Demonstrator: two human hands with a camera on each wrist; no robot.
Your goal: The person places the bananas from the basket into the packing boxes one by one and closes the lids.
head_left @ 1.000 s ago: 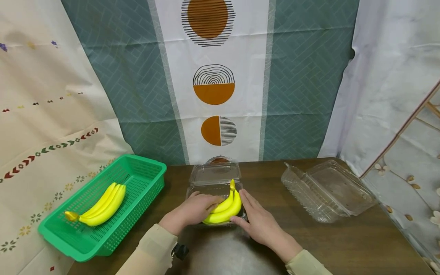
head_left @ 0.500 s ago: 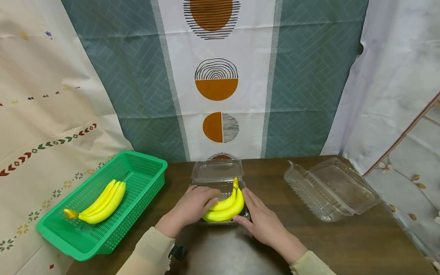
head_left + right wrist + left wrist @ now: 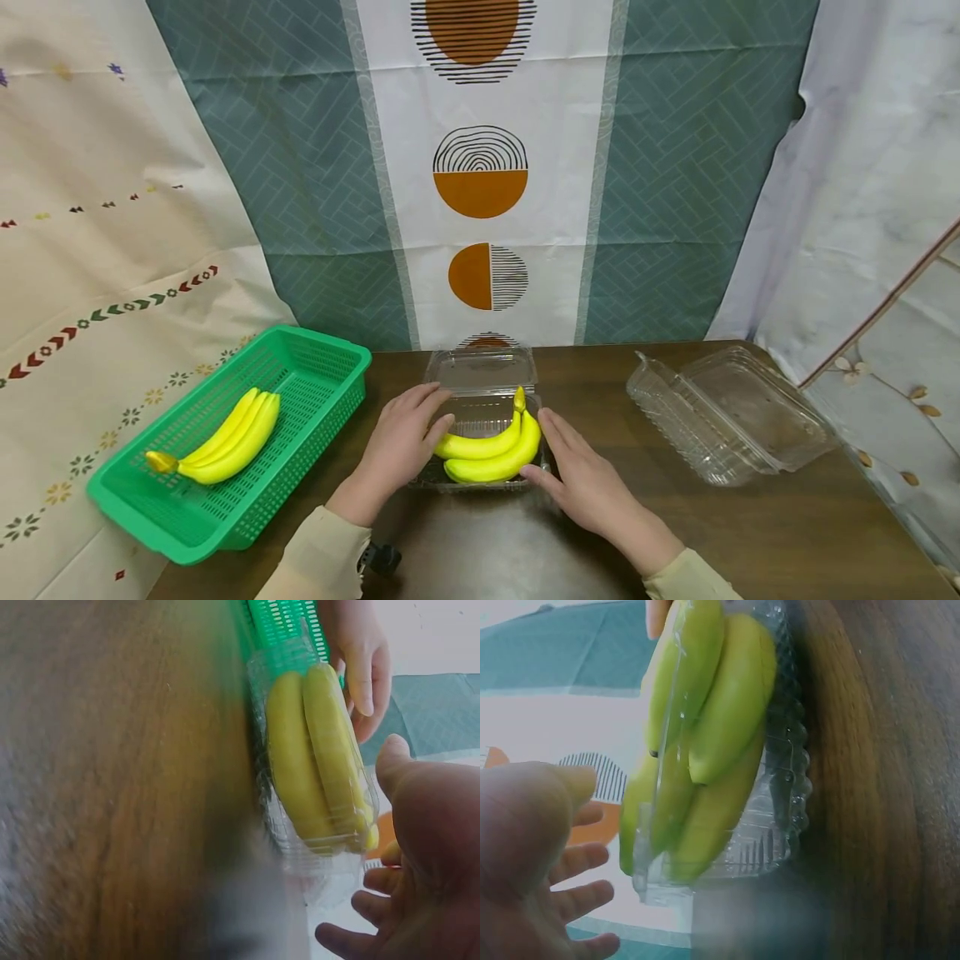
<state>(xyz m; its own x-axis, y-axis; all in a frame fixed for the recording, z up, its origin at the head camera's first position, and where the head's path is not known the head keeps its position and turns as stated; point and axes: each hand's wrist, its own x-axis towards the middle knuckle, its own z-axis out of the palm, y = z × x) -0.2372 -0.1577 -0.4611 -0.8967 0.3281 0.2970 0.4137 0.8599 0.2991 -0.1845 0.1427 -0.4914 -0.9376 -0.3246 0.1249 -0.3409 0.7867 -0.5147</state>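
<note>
Left hand, right hand: fingers loosely spread, neither gripping; whether the right touches plastic, cannot tell. Between them—banana bunch inside clear container, lid beyond the hands. Left of left hand: green basket, second bunch inside. Well right of right hand—another clear container.

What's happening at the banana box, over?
Left grip at left end of bananas, holding nothing. Right grip at clear box's right side, fingers apart. Bananas inside, lid back. Stem near hinge might snag lid, over.
</note>
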